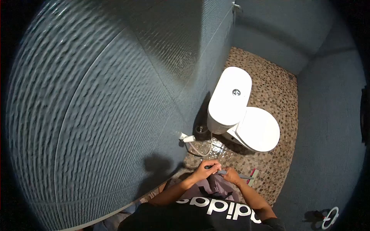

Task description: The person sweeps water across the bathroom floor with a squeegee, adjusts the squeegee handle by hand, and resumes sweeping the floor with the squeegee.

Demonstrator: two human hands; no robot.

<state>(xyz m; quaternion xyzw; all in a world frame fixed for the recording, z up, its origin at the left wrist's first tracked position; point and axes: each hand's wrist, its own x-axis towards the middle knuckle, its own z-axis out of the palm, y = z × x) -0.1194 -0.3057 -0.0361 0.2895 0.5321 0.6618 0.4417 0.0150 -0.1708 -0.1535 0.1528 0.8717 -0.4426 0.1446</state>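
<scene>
My left hand (pixel 207 170) is closed round the dark end of a thin grey handle (pixel 243 176), in front of my body. Close beside it on the right, my right hand (pixel 231 176) is wrapped round the same handle. The handle runs out to the right toward a pink and pale green flat head (pixel 252 177) low over the pebbled floor (pixel 269 92). Whether that head touches the floor I cannot tell. Beyond my hands stands a white toilet (pixel 257 129) with its lid down and its cistern (pixel 230 94) on the left.
A white bidet sprayer (pixel 187 138) hangs at the left wall (pixel 111 111), its hose looping near the wet floor. Next to the cistern is a dark container (pixel 201 132). A white ring-shaped fitting (pixel 330 218) is at the lower right wall.
</scene>
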